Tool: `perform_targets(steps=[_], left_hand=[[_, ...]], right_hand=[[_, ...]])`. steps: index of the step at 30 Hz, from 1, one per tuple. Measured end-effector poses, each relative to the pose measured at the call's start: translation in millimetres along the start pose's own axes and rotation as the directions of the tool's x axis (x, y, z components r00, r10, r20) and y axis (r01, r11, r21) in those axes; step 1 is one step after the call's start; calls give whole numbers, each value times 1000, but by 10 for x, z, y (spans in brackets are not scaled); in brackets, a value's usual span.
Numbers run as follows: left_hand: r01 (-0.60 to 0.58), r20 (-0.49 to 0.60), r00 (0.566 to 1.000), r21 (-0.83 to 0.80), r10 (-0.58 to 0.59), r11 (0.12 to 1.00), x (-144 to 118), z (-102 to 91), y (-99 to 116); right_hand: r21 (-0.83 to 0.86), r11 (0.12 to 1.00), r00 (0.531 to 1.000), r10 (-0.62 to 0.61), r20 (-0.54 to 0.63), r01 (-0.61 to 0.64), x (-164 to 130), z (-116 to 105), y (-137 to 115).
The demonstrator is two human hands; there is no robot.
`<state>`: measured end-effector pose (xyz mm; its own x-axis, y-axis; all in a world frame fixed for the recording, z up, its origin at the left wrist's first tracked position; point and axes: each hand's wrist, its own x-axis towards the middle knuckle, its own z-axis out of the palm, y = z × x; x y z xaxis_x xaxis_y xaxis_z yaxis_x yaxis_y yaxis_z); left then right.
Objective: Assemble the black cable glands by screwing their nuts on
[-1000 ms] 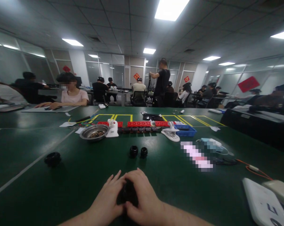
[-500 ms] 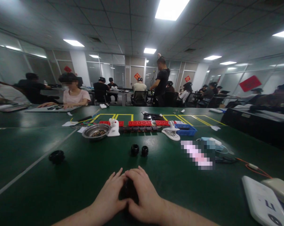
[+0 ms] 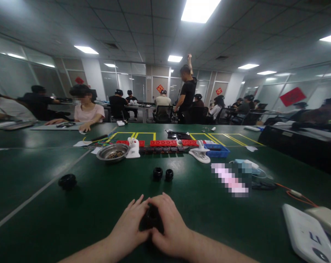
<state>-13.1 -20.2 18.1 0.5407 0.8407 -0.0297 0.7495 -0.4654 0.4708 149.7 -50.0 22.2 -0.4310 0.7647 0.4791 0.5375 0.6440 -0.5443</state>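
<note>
My left hand [image 3: 130, 223] and my right hand [image 3: 170, 224] close round a black round fitting [image 3: 152, 216] from both sides, low over the green table. Thumbs and fingertips nearly meet, so most of the fitting is hidden and its exact kind is unclear. Just beyond my fingers stand two similar ribbed black fittings, a larger one [image 3: 157, 174] and a smaller one [image 3: 169, 175]. Another, wider black fitting [image 3: 67, 181] sits off to the left.
A metal bowl [image 3: 101, 157] of small brass-coloured parts stands beyond, beside a white clip stand [image 3: 132, 149]. Red blocks [image 3: 163, 143], a second white clip [image 3: 199, 153] and a blue tray [image 3: 225, 151] line up behind. At right lies a white power bank [image 3: 305, 232]. People sit farther off.
My hands have barely moved and stay round the black fitting, whose top shows slightly more. A standing person in the background has raised an arm; a person across the table has shifted a hand.
</note>
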Motion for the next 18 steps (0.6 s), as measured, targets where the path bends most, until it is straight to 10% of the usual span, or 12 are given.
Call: perform_targets(steps=[10,18], left_hand=[[2,29,1000,45,-3,999,-4,-12,-1],[0,19,1000,37,-1,999,7,-5,0]], right_hand=[[-27,982,981,182,-71,-185,14,32,42],[-32,999,998,21,-51,-22,-7,8,23]])
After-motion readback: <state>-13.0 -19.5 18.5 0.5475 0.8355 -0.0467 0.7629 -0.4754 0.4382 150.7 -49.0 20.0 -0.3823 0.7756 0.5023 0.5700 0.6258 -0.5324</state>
